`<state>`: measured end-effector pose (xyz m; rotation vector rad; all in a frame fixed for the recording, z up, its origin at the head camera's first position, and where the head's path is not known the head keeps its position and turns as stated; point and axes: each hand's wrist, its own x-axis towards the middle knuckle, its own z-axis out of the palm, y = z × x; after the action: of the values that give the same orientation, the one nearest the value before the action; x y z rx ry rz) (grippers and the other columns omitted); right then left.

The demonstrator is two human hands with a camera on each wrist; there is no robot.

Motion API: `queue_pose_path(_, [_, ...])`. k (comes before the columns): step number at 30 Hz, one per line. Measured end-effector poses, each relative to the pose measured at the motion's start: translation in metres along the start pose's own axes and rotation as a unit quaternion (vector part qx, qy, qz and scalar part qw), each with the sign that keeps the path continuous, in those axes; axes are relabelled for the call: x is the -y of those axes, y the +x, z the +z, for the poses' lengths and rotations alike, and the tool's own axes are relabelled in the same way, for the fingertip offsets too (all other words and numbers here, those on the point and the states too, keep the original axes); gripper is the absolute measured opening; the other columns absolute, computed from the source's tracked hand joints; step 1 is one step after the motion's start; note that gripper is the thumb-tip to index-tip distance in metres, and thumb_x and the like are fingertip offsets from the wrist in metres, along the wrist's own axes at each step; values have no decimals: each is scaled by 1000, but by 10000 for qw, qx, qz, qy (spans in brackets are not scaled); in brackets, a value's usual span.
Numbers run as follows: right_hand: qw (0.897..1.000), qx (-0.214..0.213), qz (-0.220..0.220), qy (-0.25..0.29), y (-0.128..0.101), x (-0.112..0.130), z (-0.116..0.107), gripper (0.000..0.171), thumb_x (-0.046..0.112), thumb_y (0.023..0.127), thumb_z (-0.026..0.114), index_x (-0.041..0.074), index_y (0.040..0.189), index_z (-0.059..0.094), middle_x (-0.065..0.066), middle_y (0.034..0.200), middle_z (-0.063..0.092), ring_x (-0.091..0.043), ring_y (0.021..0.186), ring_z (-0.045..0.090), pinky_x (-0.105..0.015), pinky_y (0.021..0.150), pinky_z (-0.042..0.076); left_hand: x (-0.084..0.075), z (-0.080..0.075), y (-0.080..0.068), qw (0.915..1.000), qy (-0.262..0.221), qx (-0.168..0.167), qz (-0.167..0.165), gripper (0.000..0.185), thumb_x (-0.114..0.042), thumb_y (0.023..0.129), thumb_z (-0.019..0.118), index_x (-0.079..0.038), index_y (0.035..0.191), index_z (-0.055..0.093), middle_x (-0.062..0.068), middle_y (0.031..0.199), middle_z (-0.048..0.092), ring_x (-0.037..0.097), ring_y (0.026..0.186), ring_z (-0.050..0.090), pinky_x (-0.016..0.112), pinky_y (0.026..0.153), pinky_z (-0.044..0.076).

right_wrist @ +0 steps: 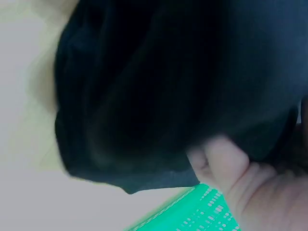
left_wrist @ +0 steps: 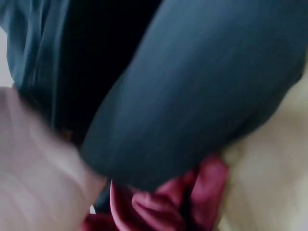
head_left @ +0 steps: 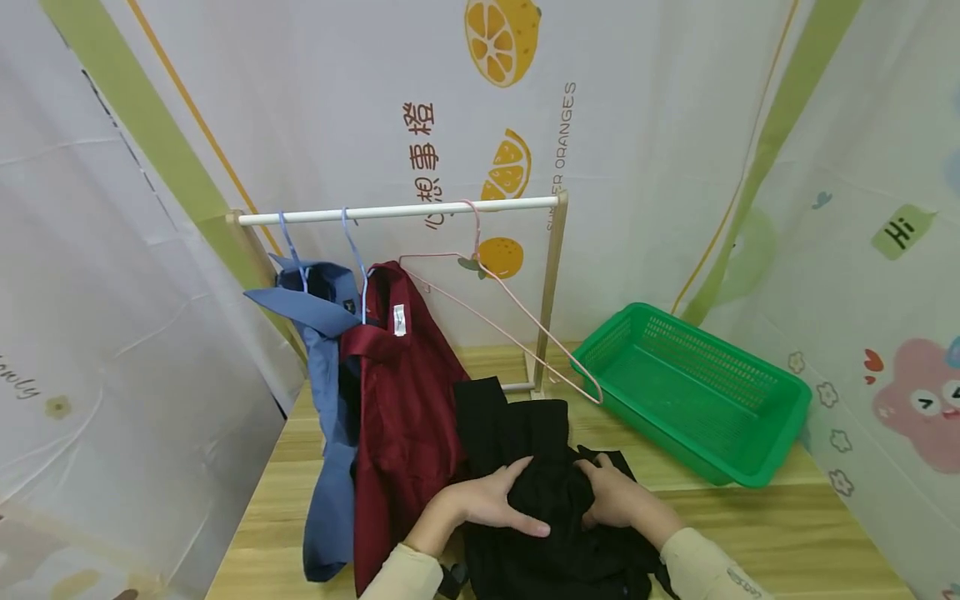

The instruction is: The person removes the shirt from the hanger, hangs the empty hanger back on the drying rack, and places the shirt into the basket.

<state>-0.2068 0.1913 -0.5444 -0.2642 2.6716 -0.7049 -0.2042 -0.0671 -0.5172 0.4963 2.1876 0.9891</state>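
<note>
A black garment (head_left: 525, 442) lies bunched on the wooden table (head_left: 750, 533) in front of me. My left hand (head_left: 491, 500) grips a fold of it between thumb and fingers. My right hand (head_left: 615, 496) curls into the cloth just to the right. The blurred left wrist view shows the black garment (left_wrist: 192, 86) close up, the red shirt (left_wrist: 168, 202) below it, and my left hand (left_wrist: 33, 168) at the lower left. In the right wrist view my right hand (right_wrist: 231, 168) pinches the black garment (right_wrist: 168, 86) from beneath, with the green basket (right_wrist: 202, 211) behind.
A small rack with a white rail (head_left: 405, 211) stands at the back of the table. A blue shirt (head_left: 322, 350) and a red shirt (head_left: 405, 392) hang on it, beside an empty pink hanger (head_left: 510, 308). The green basket (head_left: 690, 392) sits at the right. Printed sheets wall the table in.
</note>
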Motion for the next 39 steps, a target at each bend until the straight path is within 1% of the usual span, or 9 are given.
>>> queue_pose_path(3, [9999,0,-101,44,0,2,2,78,2,74,92,1,145,59,-30,138,53,-43,116,64,-55,92,54,-3,15,4,9875,1419,-675,-124,103,-56,83,86,-23,167,35,21,165,41,39,149,45,56,110,52])
queue_pose_path(9, [9996,22,-273,105,-3,0,5,76,3,75,92,1,143,59,-26,134,55,-38,114,63,-53,93,54,0,36,14,9288,3237,-1708,-587,89,-57,72,93,-29,149,61,20,159,48,47,143,46,70,101,50])
queue_pose_path(12, [9984,348,-385,203,-10,-2,0,90,7,75,92,5,154,49,-29,141,50,-35,108,64,-51,88,54,2,36,16,9327,3035,-1785,-778,92,-53,69,97,-29,149,59,25,168,34,59,147,40,80,102,44])
queue_pose_path(17, [9910,1244,-482,136,-34,-1,-13,126,29,75,97,22,171,17,-33,165,28,-43,132,59,-58,99,54,2,29,15,9485,2328,-1986,-819,124,-41,61,105,-23,164,37,30,174,14,55,134,52,62,86,59])
queue_pose_path(21, [9889,1246,-399,-706,-50,6,-3,142,51,65,101,32,172,10,-27,172,23,-52,145,46,-61,98,56,4,26,14,9492,2183,-2135,-759,142,-36,59,106,-15,170,21,38,169,22,57,130,57,60,87,60])
queue_pose_path(25, [9857,717,-465,-1452,-52,8,18,141,53,58,104,31,170,21,-27,166,33,-50,134,54,-50,78,61,3,25,12,9322,2823,-2126,-775,129,-46,61,103,-9,165,35,30,150,53,46,130,58,60,97,56])
queue_pose_path(29, [9911,281,-410,-1234,-44,5,22,119,27,60,106,23,161,43,-28,154,44,-47,114,61,-51,76,60,1,23,7,9139,3416,-2118,-570,105,-52,66,99,-15,154,55,17,135,68,44,128,55,68,103,48])
queue_pose_path(33, [9956,14,-591,-724,-37,2,20,96,10,65,102,9,150,57,-31,143,52,-47,108,67,-56,86,59,4,21,-3,9389,3023,-1642,-95,92,-46,77,93,-20,156,53,14,142,62,41,121,60,59,99,55])
queue_pose_path(39, [9936,-205,-930,-614,-37,-3,23,76,17,77,96,4,144,62,-31,138,57,-45,113,68,-57,90,59,11,20,-21,9801,1765,-842,339,96,-59,90,78,-24,168,34,17,164,39,41,136,59,49,103,56])
